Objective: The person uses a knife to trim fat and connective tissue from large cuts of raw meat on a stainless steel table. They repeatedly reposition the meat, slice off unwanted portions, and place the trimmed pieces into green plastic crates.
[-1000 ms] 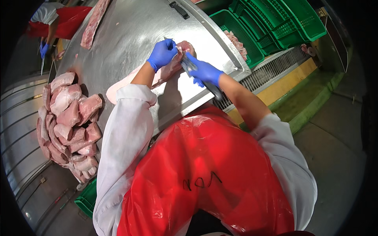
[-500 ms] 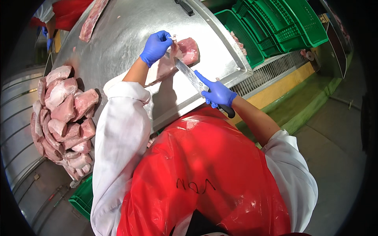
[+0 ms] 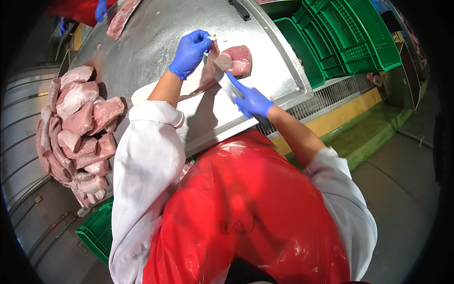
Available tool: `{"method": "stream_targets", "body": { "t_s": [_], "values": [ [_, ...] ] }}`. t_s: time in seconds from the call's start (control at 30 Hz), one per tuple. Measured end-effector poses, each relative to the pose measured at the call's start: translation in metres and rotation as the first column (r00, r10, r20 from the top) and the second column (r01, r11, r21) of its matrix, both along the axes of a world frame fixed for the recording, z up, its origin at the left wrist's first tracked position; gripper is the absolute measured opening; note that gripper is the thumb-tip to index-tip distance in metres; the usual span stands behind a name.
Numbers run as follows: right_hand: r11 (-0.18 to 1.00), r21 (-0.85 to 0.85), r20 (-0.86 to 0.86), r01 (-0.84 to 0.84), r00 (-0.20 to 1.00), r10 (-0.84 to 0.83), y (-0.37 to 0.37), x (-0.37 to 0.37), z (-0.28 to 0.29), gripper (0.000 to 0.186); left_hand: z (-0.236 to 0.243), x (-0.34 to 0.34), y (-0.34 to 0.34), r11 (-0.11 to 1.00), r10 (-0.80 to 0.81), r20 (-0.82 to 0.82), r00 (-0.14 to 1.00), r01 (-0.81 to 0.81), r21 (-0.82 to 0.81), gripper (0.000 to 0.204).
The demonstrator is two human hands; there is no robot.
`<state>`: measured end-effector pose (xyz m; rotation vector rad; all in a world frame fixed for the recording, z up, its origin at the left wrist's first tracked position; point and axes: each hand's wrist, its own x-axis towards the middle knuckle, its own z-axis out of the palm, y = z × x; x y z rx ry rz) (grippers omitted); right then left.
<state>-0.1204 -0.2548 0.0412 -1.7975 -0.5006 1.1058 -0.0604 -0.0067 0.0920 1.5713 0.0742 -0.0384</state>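
On a metal table (image 3: 151,42), a piece of raw meat (image 3: 240,60) lies with its pinkish cut face showing. My left hand (image 3: 191,54), in a blue glove, pinches a strip of pale trim (image 3: 215,46) and holds it up at the meat's left side. A knife (image 3: 227,86) is gripped in my blue-gloved right hand (image 3: 254,101), its blade against the meat where the strip joins. The forefinger lies stretched along the blade's back. Beneath my left forearm, a white flat piece (image 3: 144,92) shows in part; I cannot tell what it is.
A heap of meat cuts (image 3: 85,128) sits at the left. Green crates (image 3: 350,38) stand beyond the right edge; another green crate (image 3: 97,232) is low on the left. A black-handled tool (image 3: 240,9) and a long meat strip (image 3: 122,19) lie farther back, near a co-worker's gloved hand (image 3: 100,10).
The view has shifted a little, so the table appears farther right. My right hand and the knife have moved up and in toward the meat. The co-worker's hand has moved nearer the table.
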Motion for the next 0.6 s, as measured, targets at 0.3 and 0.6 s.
{"method": "stream_targets", "body": {
  "t_s": [0.3, 0.6],
  "values": [
    [0.997, 0.016, -0.050, -0.082, 0.995, 0.083, -0.017, -0.042, 0.003, 0.079, 0.009, -0.009, 0.029, 0.963, 0.172, 0.019, 0.985, -0.164, -0.212, 0.011],
    [0.971, -0.193, 0.195, -0.144, 0.964, 0.182, 0.048, -0.047, 0.009, 0.079, 0.042, -0.030, 0.043, 0.925, 0.161, 0.095, 0.982, -0.117, -0.362, 0.010]
  ]
}}
